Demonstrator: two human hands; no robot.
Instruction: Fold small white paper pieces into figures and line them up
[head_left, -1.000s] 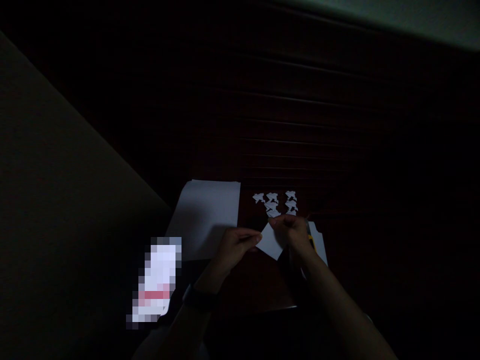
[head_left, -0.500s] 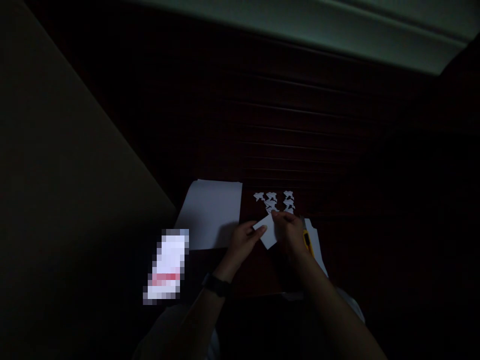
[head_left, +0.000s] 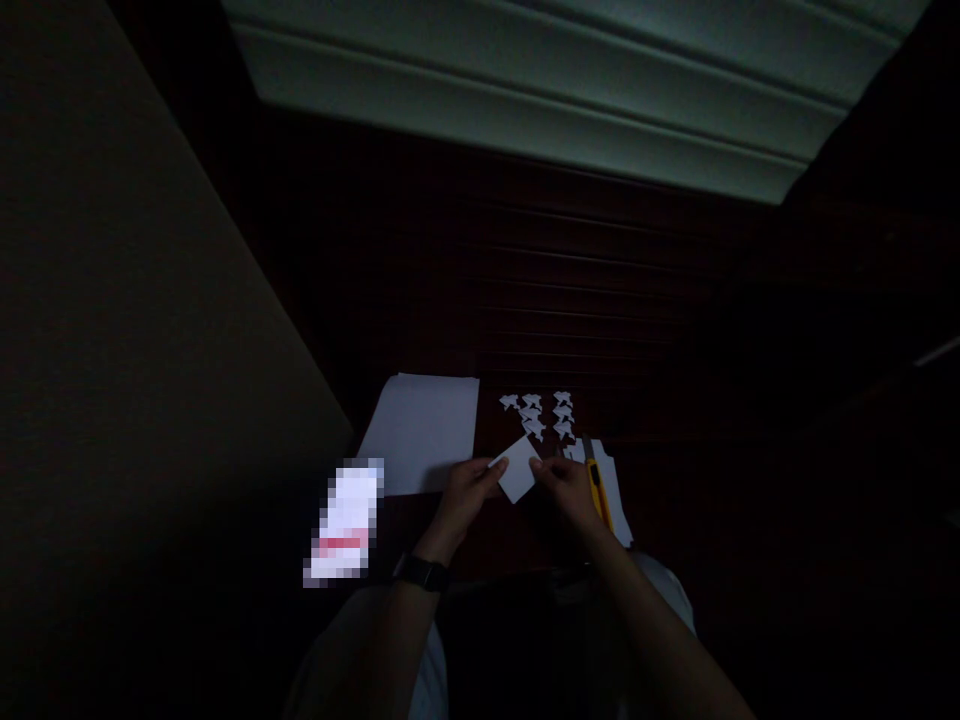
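Both my hands hold a small white piece of paper (head_left: 517,468) just above a dark wooden surface. My left hand (head_left: 469,497), with a dark watch on its wrist, pinches the paper's left corner. At the right edge of the paper, my right hand (head_left: 566,487) pinches it with closed fingers. Just beyond the paper lie several small folded white paper figures (head_left: 536,412) in rows.
A white paper sheet (head_left: 424,430) lies to the left of my hands. A yellow utility knife (head_left: 598,492) rests on another white sheet at the right. A blurred bright rectangle (head_left: 345,522) sits at the lower left. The room is very dark; a pale wall moulding (head_left: 525,90) runs across the top.
The paper piece looks smaller and more folded than a second ago, and my hands have come closer together. The view has tilted up, showing more of the pale moulding.
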